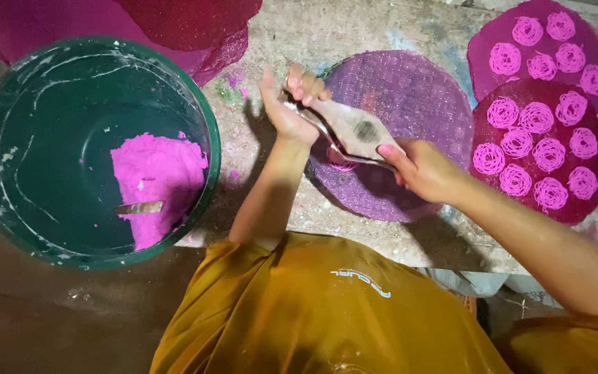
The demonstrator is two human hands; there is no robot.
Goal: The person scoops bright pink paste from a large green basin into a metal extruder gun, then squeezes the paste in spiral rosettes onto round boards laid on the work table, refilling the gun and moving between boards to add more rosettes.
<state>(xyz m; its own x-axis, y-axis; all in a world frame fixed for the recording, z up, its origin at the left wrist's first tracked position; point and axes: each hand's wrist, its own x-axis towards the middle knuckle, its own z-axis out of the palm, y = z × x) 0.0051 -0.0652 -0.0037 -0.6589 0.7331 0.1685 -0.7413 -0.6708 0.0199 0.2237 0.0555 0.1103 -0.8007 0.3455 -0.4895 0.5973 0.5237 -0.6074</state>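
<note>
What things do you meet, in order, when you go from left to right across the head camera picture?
Green tub → pink dough inside it → left hand → wooden press held by both hands → right hand → dark red round mat with pink noodle coils.

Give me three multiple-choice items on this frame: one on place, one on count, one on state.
1. Where does the pink dough lie?
A. In the green basin
B. On the purple mat
C. On the floor

2. How many pink noodle coils sit on the dark red mat?
A. Four
B. Nine
C. Fifteen

3. How is the wooden press held?
A. Left hand alone
B. Lying free on the bench
C. Both hands, left and right hand, one at each end

Answers:
1. A, the dough sits at the basin's bottom beside a scraper.
2. B, nine coils count out.
3. C, each hand grips one end over the purple mat.
</note>
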